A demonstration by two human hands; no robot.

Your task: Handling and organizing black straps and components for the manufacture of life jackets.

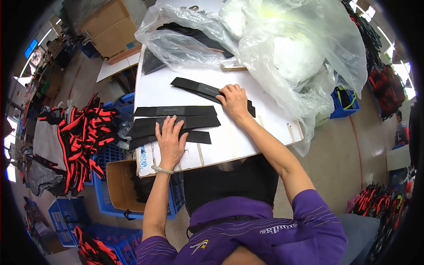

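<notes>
Several flat black fabric strips [176, 109] lie in a loose stack on the left part of the white tabletop [229, 141]. My left hand [170, 140] rests palm down on the lower strips, its fingers spread and partly covering them. Farther right, another small group of black strips [194, 85] lies at a slant. Over its right part is my right hand [235, 102], with bent fingers closed on the strips; the thumb side is near their front edge. Each group carries a greyish printed band across the middle. What lies under my right palm is hidden.
Clear plastic bags [282, 48] cover the table's far side, one over dark pieces. A cardboard box [108, 31] stands back left. Below the left edge are a blue crate [104, 194] with an open carton [121, 183] and piled red-black straps [88, 141].
</notes>
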